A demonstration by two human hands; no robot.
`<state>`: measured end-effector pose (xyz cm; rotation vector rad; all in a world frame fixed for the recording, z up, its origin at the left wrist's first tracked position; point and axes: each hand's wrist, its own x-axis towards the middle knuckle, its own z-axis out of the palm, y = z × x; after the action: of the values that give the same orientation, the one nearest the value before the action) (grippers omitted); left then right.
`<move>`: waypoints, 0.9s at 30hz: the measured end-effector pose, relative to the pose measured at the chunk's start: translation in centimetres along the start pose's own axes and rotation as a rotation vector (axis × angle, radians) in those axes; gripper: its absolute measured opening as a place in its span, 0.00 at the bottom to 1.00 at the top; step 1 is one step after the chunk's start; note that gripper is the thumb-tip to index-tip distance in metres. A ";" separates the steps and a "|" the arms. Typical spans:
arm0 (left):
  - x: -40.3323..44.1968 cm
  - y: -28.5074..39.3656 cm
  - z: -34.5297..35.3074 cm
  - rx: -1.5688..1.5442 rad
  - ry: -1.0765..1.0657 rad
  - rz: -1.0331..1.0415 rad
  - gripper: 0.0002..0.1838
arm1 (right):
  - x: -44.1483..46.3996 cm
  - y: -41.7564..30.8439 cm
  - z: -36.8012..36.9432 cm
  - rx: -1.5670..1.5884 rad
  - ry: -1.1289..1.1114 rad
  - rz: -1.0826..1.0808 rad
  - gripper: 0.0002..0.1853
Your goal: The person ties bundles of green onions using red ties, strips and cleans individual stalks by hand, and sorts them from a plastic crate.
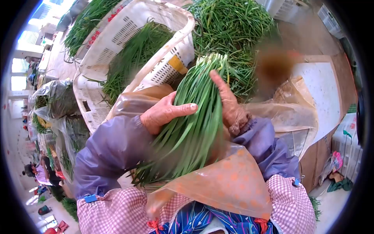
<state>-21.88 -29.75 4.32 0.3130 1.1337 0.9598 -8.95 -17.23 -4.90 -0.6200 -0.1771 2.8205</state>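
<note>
A thick bunch of garlic chives point(196, 101) is held up in front of my body, its pale cut ends at the top and its long green leaves hanging toward my lap. My left hand point(165, 112) grips the bunch from the left, thumb laid across the leaves and the other fingers hidden behind. On the right side, my right hand point(229, 102) presses against the bunch with one digit stretched up along it; its remaining fingers are out of sight. A spotted plastic apron point(230, 183) lies under the hanging leaf tips.
A white plastic basket point(134, 21) with loose chives point(142, 54) stands at the left. Beyond the bunch rises a big heap of chives point(237, 31). Plastic sheeting point(288, 113) and a white board point(317, 87) lie at the right. A person point(41, 171) is far left.
</note>
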 end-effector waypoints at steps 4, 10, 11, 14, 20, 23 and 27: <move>2.5 1.4 -0.6 0.115 0.020 -0.189 0.33 | 1.6 2.2 -1.9 0.179 0.098 0.063 0.15; 9.7 2.9 -5.0 0.304 0.078 -0.676 0.24 | 4.7 3.1 -6.0 0.142 0.283 0.149 0.28; 11.8 1.9 -6.3 0.278 0.092 -0.730 0.25 | 5.8 2.8 -7.7 0.205 0.304 0.234 0.29; 16.5 -2.6 -10.6 0.030 0.079 -0.832 0.25 | 8.9 4.5 -13.9 0.230 0.155 0.160 0.28; 16.6 -2.0 -10.1 0.312 0.176 -0.828 0.27 | 11.3 5.3 -14.6 0.326 0.250 0.353 0.24; 16.4 -3.8 -11.8 0.573 0.095 -0.550 0.32 | 9.3 4.8 -9.8 0.170 0.357 0.070 0.21; 11.3 0.7 -5.4 0.393 0.232 -0.419 0.25 | 10.9 5.1 -8.0 0.101 0.354 -0.242 0.18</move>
<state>-25.86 -21.83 -4.58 0.2674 1.5302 0.4060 -16.16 -18.75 -17.33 -0.9869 -0.0401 2.4254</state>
